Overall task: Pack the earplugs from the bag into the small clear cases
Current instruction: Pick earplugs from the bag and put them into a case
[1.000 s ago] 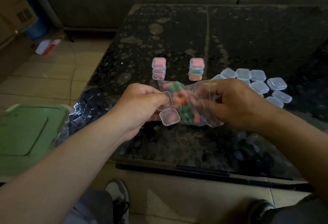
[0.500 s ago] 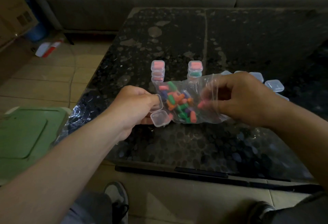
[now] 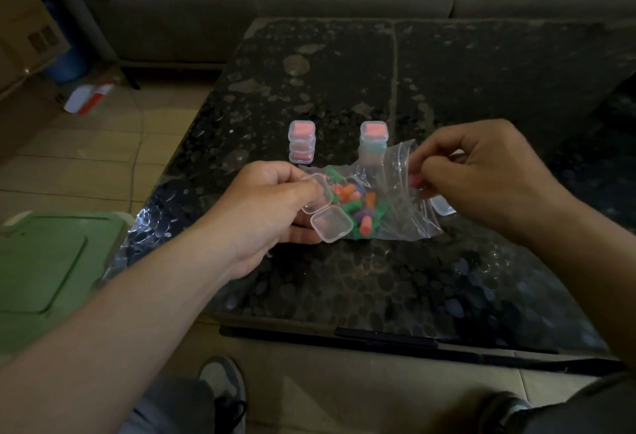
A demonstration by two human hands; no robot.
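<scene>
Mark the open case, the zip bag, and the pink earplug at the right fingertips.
open clear case (image 3: pixel 332 226): head view, lower half.
zip bag (image 3: pixel 402 192): head view, bare clear wall.
pink earplug (image 3: pixel 415 180): head view, exposed end.

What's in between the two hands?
The clear bag of colourful earplugs, seen in the head view. The left hand holds an open clear case beside it; the right hand pinches a pink earplug at its mouth.

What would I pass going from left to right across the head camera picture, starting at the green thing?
Green container → left hand → open clear case → bag of earplugs → right hand, pinching a pink earplug.
</scene>
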